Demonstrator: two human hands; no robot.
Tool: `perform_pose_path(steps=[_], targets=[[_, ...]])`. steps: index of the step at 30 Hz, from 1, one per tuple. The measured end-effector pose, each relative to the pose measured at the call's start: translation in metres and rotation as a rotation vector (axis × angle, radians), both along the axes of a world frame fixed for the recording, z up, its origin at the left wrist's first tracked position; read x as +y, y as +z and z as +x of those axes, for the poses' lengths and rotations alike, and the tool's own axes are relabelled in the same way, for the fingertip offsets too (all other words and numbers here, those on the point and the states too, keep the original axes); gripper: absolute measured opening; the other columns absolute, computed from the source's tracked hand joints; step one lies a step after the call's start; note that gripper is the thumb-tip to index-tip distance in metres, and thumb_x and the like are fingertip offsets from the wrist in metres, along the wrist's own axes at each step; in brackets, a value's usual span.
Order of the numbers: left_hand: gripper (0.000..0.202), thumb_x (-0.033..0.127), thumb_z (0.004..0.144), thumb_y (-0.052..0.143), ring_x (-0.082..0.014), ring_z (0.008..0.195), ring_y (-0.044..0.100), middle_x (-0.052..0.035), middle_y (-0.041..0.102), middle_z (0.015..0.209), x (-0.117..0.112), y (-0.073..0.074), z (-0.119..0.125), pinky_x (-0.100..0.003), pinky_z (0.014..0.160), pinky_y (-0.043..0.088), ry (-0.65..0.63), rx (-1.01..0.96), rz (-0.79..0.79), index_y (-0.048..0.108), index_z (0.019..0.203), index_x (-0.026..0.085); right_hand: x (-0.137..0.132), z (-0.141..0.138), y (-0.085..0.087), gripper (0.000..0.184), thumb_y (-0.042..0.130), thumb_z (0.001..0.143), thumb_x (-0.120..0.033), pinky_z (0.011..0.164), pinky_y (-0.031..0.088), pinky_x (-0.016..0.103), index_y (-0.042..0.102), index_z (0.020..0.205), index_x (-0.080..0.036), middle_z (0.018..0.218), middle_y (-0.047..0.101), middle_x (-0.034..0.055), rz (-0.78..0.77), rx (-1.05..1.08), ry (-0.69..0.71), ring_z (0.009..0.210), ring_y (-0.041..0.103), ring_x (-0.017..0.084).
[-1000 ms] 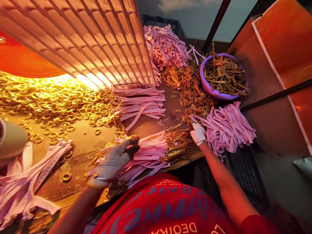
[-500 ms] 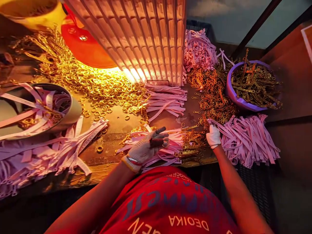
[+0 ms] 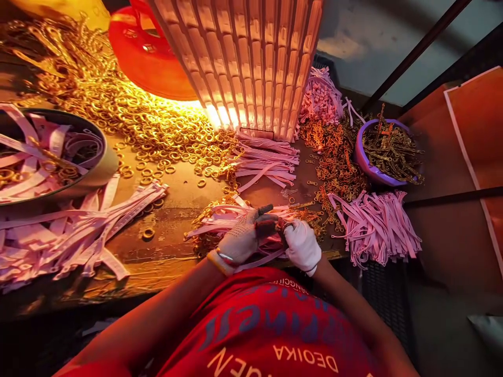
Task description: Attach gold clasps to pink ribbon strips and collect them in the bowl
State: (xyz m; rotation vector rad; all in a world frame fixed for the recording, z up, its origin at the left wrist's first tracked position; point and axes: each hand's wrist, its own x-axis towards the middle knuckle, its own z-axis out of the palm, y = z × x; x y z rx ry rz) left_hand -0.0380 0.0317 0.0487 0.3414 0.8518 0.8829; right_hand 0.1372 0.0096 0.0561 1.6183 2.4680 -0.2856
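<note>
Both my hands wear white knit gloves and meet near the table's front edge. My left hand [image 3: 241, 242] is curled, its dark fingertips pinching a small piece I cannot make out. My right hand [image 3: 302, 246] is closed and pressed against the left fingertips, gripping a small gold metal part. Under both hands lies a bundle of pink straps [image 3: 220, 220] with gold clasps [image 3: 310, 214] at their ends.
Gold rings [image 3: 157, 141] cover the table's back left. A round bowl [image 3: 100, 173] of pink straps stands at the left, with loose straps [image 3: 78, 230] in front. A purple bowl [image 3: 363, 162] of gold clasps, more pink straps [image 3: 377, 225] and a lit ribbed lamp shade [image 3: 251, 57] are behind.
My right hand has come back from the clasp pile at the right to meet my left hand. The left hand stayed over the strap bundle. The view has turned slightly left.
</note>
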Motion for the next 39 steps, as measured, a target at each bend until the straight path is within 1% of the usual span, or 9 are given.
perform_pose_path(steps=[3,7,13,21,27,30,35,37,39], targets=[[0.063,0.02,0.074,0.08,-0.0178,0.089,0.07,-0.0076,0.07,0.105,-0.009,-0.001,-0.002,-0.029,0.08,0.059,-0.017,0.171,0.233,0.053,0.131,0.015,-0.008,0.003,0.003,0.026,0.058,0.079,-0.013,0.08,0.048,0.034,0.063,0.105,-0.016,0.101,0.064,0.0134,-0.025,0.067,-0.052,0.088,0.059,0.025],[0.045,0.025,0.083,0.067,-0.0161,0.08,0.065,-0.0042,0.068,0.091,-0.019,-0.006,0.0,-0.029,0.075,0.055,-0.069,0.507,0.479,0.059,0.126,0.015,-0.02,0.001,0.001,0.02,0.051,0.089,-0.016,0.078,0.046,0.03,0.062,0.106,-0.018,0.092,0.064,0.0091,-0.049,0.243,-0.182,0.087,0.061,0.024],[0.035,0.023,0.086,0.055,-0.0146,0.074,0.06,-0.002,0.064,0.084,-0.012,-0.013,0.006,-0.025,0.066,0.049,-0.197,0.647,0.619,0.059,0.121,0.016,-0.023,-0.004,-0.009,0.03,0.052,0.087,-0.017,0.082,0.046,0.032,0.06,0.116,-0.018,0.102,0.064,0.0112,-0.049,0.257,-0.251,0.094,0.06,0.025],[0.04,0.021,0.08,0.058,-0.0119,0.058,0.052,0.0013,0.061,0.076,0.013,-0.015,0.013,-0.023,0.053,0.039,-0.387,0.682,0.527,0.059,0.119,0.015,-0.021,0.001,-0.04,0.026,0.044,0.096,-0.024,0.083,0.048,0.029,0.062,0.115,-0.018,0.102,0.07,0.0083,-0.17,0.593,-0.474,0.091,0.06,0.021],[0.041,0.016,0.071,0.059,-0.0101,0.052,0.05,0.0032,0.061,0.071,0.022,-0.026,0.025,-0.021,0.047,0.035,-0.493,0.505,0.411,0.06,0.112,0.018,-0.01,0.009,-0.052,0.027,0.043,0.093,-0.025,0.084,0.052,0.029,0.064,0.11,-0.019,0.098,0.073,0.0063,-0.26,0.887,-0.58,0.093,0.063,0.02],[0.038,0.022,0.074,0.06,-0.0078,0.043,0.041,0.0061,0.055,0.062,0.027,-0.029,0.035,-0.02,0.042,0.029,-0.419,0.37,0.184,0.056,0.112,0.018,0.001,0.013,-0.046,0.024,0.042,0.089,-0.023,0.08,0.052,0.03,0.065,0.096,-0.019,0.087,0.07,0.0061,-0.228,0.719,-0.573,0.085,0.063,0.021],[0.041,0.029,0.074,0.069,-0.005,0.04,0.037,0.0073,0.05,0.059,0.036,-0.028,0.048,-0.018,0.041,0.026,-0.271,0.246,-0.075,0.054,0.11,0.016,0.016,0.022,-0.026,0.02,0.061,0.07,-0.028,0.085,0.048,0.036,0.065,0.087,-0.017,0.092,0.067,0.013,-0.086,0.226,-0.346,0.087,0.06,0.027],[0.041,0.03,0.075,0.068,-0.0048,0.039,0.032,0.0091,0.044,0.056,0.043,-0.031,0.048,-0.018,0.041,0.025,-0.277,0.24,-0.094,0.055,0.112,0.016,0.021,0.024,-0.026,0.019,0.06,0.075,-0.031,0.08,0.047,0.033,0.065,0.088,-0.017,0.088,0.068,0.0117,-0.158,0.294,-0.354,0.083,0.061,0.025],[0.039,0.032,0.079,0.063,-0.0062,0.038,0.028,0.0101,0.038,0.053,0.057,-0.038,0.048,-0.019,0.041,0.024,-0.382,0.277,-0.025,0.057,0.115,0.017,0.023,0.027,-0.032,0.019,0.051,0.087,-0.032,0.072,0.046,0.028,0.064,0.087,-0.018,0.081,0.068,0.0077,-0.272,0.516,-0.435,0.075,0.061,0.02]])
